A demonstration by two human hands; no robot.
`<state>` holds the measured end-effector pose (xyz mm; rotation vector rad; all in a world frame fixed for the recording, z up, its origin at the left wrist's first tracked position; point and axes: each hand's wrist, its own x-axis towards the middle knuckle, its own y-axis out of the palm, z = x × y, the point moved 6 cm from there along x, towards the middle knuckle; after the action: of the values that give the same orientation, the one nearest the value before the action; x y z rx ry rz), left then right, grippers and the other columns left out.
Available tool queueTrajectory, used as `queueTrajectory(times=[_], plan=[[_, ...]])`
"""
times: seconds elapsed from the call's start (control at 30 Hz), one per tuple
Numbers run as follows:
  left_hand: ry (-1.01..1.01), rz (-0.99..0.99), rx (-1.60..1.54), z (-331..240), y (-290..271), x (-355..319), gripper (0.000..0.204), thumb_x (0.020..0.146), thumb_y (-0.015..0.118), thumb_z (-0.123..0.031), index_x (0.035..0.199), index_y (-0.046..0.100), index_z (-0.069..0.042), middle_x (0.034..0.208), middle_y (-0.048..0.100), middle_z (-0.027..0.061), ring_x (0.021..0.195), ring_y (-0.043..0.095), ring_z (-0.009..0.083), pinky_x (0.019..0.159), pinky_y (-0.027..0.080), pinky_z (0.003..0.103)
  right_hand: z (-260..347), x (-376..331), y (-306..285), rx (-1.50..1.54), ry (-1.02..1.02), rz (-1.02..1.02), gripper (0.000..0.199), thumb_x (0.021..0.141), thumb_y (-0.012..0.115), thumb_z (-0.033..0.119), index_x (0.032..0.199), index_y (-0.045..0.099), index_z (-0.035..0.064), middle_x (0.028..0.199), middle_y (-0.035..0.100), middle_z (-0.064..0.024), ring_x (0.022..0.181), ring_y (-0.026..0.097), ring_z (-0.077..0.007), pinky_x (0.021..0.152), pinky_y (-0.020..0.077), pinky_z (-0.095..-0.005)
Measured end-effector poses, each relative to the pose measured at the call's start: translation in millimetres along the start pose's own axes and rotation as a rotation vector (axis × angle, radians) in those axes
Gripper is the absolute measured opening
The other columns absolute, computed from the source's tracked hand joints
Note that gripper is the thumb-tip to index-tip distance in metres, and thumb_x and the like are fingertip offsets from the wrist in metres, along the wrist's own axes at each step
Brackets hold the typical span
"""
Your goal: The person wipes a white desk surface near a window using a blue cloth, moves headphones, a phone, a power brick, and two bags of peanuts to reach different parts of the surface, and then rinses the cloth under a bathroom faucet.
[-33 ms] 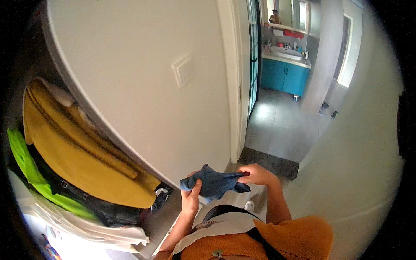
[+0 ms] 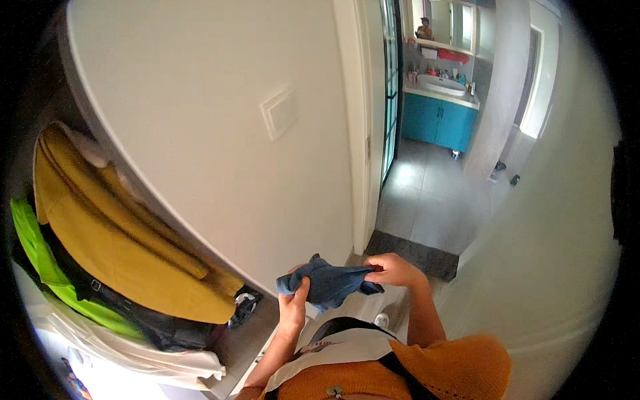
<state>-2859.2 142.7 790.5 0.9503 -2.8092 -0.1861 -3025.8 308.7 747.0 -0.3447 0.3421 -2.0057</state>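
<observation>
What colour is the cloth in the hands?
Dark blue cloth, seen in the head view.

Bright daylight from bathroom doorway; sharp centre; fisheye bending, black vignette at rim.

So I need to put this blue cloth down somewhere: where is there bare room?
Both hands, left hand and right hand, hold the blue cloth. Bare: the strip of grey surface between the clothes pile and the white wall, and the tiled floor before the teal cabinet. Crowded: the yellow garment stack.
</observation>
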Motion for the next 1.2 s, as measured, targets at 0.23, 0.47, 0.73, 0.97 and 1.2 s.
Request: queueTrajectory(times=[0.23, 0.47, 0.73, 0.97, 1.2], plan=[[0.121, -0.008, 0.083, 39.3, 100.9, 69.7, 0.029, 0.092, 0.055, -0.008, 0.119, 0.055, 0.001, 0.114, 0.057, 0.0064, 0.106, 0.05, 0.0143, 0.095, 0.039, 0.029, -45.1, 26.9, -108.6, -0.06, -0.071, -0.172, 0.025, 0.082, 0.065, 0.017, 0.098, 0.062, -0.0017, 0.079, 0.065, -0.0174, 0.068, 0.063, -0.0214, 0.063, 0.0483, -0.0319], [0.099, -0.036, 0.102, 74.9, 67.1, 131.6, 0.028, 0.092, 0.054, -0.007, 0.118, 0.055, 0.002, 0.109, 0.06, 0.006, 0.102, 0.053, 0.0125, 0.091, 0.042, 0.027, -85.9, 79.5, -88.7, -0.03, -0.055, -0.211, 0.023, 0.08, 0.066, 0.011, 0.099, 0.063, -0.0013, 0.079, 0.063, -0.0074, 0.07, 0.058, -0.0114, 0.064, 0.0472, -0.0264], [0.134, -0.028, 0.409, 138.7, 216.4, 244.6, 0.027, 0.088, 0.059, -0.011, 0.114, 0.059, -0.002, 0.107, 0.063, 0.0141, 0.097, 0.061, 0.0234, 0.084, 0.047, 0.032, -229.5, 129.3, -254.8, 0.002, -0.118, -0.285, 0.022, 0.079, 0.065, 0.007, 0.1, 0.063, -0.0001, 0.078, 0.065, -0.0125, 0.068, 0.063, -0.0179, 0.063, 0.0493, -0.0299], [0.413, -0.229, 0.511, 168.5, 264.9, 333.3, 0.025, 0.083, 0.063, -0.007, 0.107, 0.062, -0.003, 0.1, 0.064, 0.015, 0.087, 0.063, 0.0317, 0.079, 0.049, 0.035, -239.7, 233.1, -319.9, 0.072, -0.236, -0.085, 0.019, 0.08, 0.059, 0.001, 0.098, 0.061, -0.002, 0.079, 0.063, -0.0079, 0.07, 0.059, -0.0122, 0.064, 0.048, -0.0262], [0.358, -0.381, 0.532, 185.5, 369.2, 417.0, 0.025, 0.085, 0.062, -0.01, 0.108, 0.061, -0.001, 0.099, 0.063, 0.0143, 0.089, 0.062, 0.0264, 0.079, 0.048, 0.033, -321.0, 288.4, -441.0, 0.396, -0.055, 0.024, 0.018, 0.084, 0.058, 0.002, 0.101, 0.061, -0.0014, 0.076, 0.061, -0.0029, 0.065, 0.055, -0.0087, 0.057, 0.0451, -0.0248]])
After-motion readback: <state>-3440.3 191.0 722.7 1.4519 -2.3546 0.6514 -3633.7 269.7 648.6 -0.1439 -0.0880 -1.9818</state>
